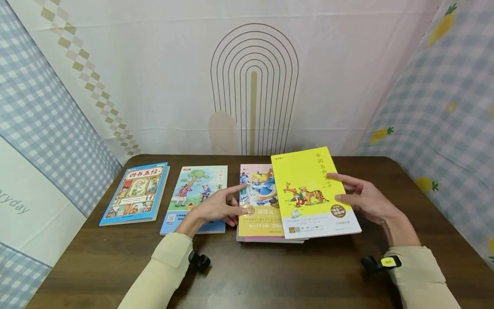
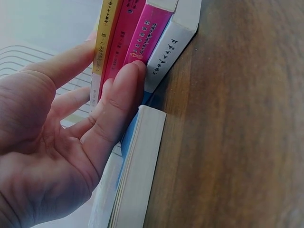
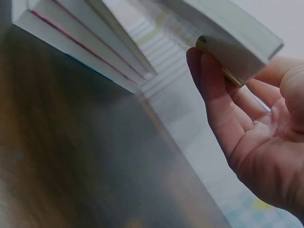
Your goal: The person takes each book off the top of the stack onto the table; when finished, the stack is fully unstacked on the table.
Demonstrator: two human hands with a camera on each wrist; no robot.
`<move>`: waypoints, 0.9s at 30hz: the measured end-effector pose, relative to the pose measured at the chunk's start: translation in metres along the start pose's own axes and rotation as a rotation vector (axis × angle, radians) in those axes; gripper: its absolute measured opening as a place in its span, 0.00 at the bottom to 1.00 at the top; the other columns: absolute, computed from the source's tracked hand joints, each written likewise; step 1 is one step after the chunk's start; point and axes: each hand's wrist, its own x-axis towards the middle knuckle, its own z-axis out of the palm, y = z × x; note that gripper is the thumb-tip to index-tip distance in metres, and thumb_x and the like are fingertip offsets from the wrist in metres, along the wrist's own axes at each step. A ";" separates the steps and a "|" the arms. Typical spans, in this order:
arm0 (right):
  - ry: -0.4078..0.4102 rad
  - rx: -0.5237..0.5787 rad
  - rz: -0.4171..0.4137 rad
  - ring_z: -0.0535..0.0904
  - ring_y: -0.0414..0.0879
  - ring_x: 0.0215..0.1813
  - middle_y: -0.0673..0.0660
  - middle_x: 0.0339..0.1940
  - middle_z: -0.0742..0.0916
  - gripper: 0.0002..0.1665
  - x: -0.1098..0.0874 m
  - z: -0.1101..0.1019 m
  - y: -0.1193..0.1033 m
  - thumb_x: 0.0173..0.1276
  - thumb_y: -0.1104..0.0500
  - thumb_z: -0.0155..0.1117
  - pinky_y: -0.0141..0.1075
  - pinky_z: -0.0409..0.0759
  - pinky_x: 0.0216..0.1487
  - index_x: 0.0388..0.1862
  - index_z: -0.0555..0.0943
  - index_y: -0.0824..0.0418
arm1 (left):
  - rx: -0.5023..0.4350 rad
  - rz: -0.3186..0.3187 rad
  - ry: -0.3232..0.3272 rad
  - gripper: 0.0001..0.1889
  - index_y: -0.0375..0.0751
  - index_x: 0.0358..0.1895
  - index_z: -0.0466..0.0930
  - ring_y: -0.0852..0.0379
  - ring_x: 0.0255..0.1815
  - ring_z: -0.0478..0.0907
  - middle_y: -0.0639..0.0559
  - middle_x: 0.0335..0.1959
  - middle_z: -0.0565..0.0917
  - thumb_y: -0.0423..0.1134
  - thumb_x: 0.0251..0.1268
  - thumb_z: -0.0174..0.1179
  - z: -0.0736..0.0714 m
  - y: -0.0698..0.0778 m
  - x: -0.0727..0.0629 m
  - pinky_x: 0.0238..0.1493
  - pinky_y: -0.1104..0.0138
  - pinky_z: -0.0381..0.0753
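Observation:
My right hand [image 1: 368, 199] grips a yellow book [image 1: 305, 193] by its right edge, thumb on the cover and fingers underneath. The right wrist view shows this book [image 3: 237, 42] raised off the table, page edges facing the camera. Under and left of it lies a stack of several books [image 1: 256, 225], the top one with a girl in blue on its cover. At the stack's left side my left hand [image 1: 218, 206] touches the edge. In the left wrist view, its fingertips [image 2: 135, 73] rest against the yellow and pink spines [image 2: 137, 38].
Left of the stack lies a book with a tree on its cover [image 1: 185, 189], close to the left hand. Farther left is a blue-bordered book [image 1: 135, 195]. All rest on a dark wooden table [image 1: 247, 274], with a patterned cloth [image 1: 328, 86] hanging behind it.

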 end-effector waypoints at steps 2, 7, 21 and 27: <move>0.013 0.016 -0.007 0.91 0.48 0.51 0.44 0.57 0.91 0.41 -0.003 -0.006 -0.001 0.77 0.65 0.66 0.44 0.92 0.45 0.85 0.64 0.55 | 0.005 0.003 0.000 0.44 0.53 0.85 0.58 0.52 0.28 0.87 0.41 0.39 0.82 0.40 0.71 0.72 0.000 -0.001 0.000 0.33 0.59 0.91; 0.040 0.060 -0.033 0.92 0.48 0.49 0.44 0.56 0.91 0.40 -0.011 -0.020 -0.002 0.78 0.66 0.64 0.44 0.92 0.42 0.85 0.65 0.50 | 0.027 0.015 -0.002 0.44 0.53 0.85 0.58 0.51 0.29 0.87 0.41 0.38 0.82 0.41 0.71 0.72 0.000 -0.002 0.000 0.34 0.58 0.92; 0.135 0.146 -0.096 0.92 0.45 0.45 0.42 0.53 0.92 0.39 -0.034 -0.058 0.001 0.80 0.71 0.58 0.42 0.91 0.36 0.83 0.67 0.44 | 0.036 0.027 0.003 0.43 0.52 0.85 0.59 0.52 0.28 0.87 0.41 0.37 0.82 0.40 0.71 0.71 0.001 0.002 0.001 0.34 0.59 0.92; 0.179 0.115 -0.023 0.91 0.44 0.43 0.39 0.50 0.91 0.40 -0.036 -0.065 0.007 0.79 0.67 0.61 0.42 0.91 0.37 0.83 0.68 0.40 | 0.030 0.016 0.011 0.44 0.53 0.85 0.59 0.51 0.29 0.87 0.41 0.38 0.82 0.40 0.71 0.72 0.001 0.001 0.000 0.34 0.58 0.92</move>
